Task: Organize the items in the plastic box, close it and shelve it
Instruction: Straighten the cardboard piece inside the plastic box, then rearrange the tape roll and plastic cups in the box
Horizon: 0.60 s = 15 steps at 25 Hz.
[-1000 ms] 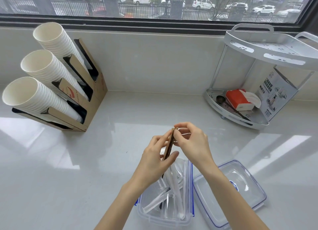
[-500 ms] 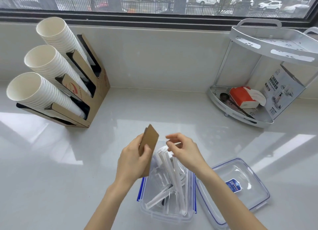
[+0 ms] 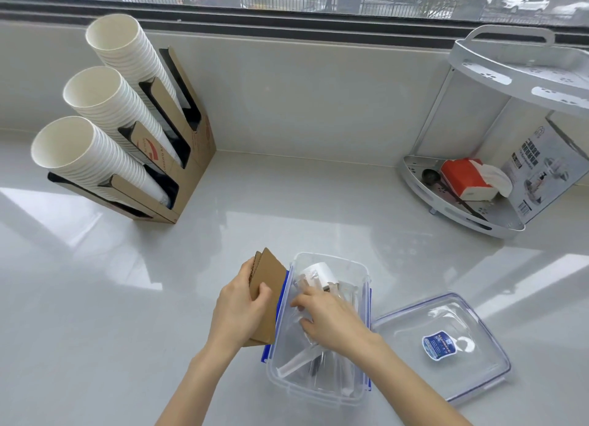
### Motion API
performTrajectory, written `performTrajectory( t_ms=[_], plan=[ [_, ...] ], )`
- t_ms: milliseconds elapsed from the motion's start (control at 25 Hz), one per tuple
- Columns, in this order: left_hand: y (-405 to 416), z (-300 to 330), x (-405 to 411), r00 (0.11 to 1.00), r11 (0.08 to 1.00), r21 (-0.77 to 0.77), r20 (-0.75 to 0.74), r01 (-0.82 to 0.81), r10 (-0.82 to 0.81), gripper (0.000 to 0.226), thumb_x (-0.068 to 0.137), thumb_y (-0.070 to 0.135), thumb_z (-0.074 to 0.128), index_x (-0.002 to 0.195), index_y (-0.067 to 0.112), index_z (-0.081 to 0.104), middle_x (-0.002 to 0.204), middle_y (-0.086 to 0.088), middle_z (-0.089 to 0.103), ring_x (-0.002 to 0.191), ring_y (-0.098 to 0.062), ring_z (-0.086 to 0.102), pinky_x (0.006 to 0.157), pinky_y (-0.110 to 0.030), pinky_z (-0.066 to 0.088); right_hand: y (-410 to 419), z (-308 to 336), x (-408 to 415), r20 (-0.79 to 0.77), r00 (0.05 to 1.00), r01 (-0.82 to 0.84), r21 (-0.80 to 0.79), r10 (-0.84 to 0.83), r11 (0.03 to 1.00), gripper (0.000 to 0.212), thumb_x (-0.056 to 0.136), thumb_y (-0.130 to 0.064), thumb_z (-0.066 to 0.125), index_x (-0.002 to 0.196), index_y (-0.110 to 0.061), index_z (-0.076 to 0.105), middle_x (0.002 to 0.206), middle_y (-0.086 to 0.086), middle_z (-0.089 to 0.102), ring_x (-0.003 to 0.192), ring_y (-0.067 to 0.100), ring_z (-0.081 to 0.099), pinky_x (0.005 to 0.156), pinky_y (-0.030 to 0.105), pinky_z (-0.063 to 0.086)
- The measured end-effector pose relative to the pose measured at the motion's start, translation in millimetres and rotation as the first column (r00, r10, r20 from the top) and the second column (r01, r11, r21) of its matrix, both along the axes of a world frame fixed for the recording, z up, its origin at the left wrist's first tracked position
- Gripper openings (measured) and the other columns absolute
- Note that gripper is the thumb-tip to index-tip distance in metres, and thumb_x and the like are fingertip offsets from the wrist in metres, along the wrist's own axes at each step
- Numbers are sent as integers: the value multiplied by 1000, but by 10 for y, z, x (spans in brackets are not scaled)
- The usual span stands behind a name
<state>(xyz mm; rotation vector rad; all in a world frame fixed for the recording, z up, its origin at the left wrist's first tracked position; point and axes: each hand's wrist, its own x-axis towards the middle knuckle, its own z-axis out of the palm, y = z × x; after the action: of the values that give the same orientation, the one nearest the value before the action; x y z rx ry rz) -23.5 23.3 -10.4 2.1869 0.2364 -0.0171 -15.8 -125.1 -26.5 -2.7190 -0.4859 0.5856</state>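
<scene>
A clear plastic box (image 3: 360, 267) with blue side clips stands open on the white counter, near the front. Inside lie several wrapped straws or utensils (image 3: 296, 363) and a white roll (image 3: 320, 274). My left hand (image 3: 237, 314) grips a stack of brown cardboard sleeves (image 3: 271, 272), held upright just outside the box's left wall. My right hand (image 3: 331, 318) reaches down into the box, its fingers on the wrapped items; what they pinch is hidden. The clear lid (image 3: 446, 346) with a blue label lies flat to the right of the box.
A cardboard holder with three stacks of white paper cups (image 3: 105, 132) stands at the back left. A white two-tier corner shelf (image 3: 510, 71) at the back right holds a red tissue pack (image 3: 465, 178), a black scoop (image 3: 430, 177) and a printed carton (image 3: 538, 167).
My left hand has carried the cardboard sleeves down and left, to beside the box. My right hand has let go of them and dropped into the box onto the wrapped items.
</scene>
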Motion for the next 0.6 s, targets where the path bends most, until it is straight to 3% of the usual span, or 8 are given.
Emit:
performTrajectory(
  t_ms=[320,480,600],
  plan=[
    [-141,-71,-22,996,996,-1,-27,90,-90,37,85,13,40,120,19,49,91,2,58,81,-22,53,69,-27,38,-252,39,-42,3,985,168,191,-172,967,27,87,-19,47,110,-24,60,109,-2,55,95,20,55,73,29,41],
    [-234,-128,-73,989,988,57,-14,145,-144,46,86,12,39,131,24,40,99,5,48,86,-16,49,74,-25,36,-412,85,-60,18,958,270,287,-287,919,24,84,-20,50,103,-28,62,86,-10,49,80,12,51,81,35,48],
    [-279,-229,-107,983,972,146,-12,183,-183,51,88,13,37,138,25,30,100,3,40,79,-18,49,69,-26,38,-507,142,-51,69,930,316,353,-361,881,20,83,-20,53,99,-26,64,75,-18,45,73,12,54,82,36,49]
  ],
)
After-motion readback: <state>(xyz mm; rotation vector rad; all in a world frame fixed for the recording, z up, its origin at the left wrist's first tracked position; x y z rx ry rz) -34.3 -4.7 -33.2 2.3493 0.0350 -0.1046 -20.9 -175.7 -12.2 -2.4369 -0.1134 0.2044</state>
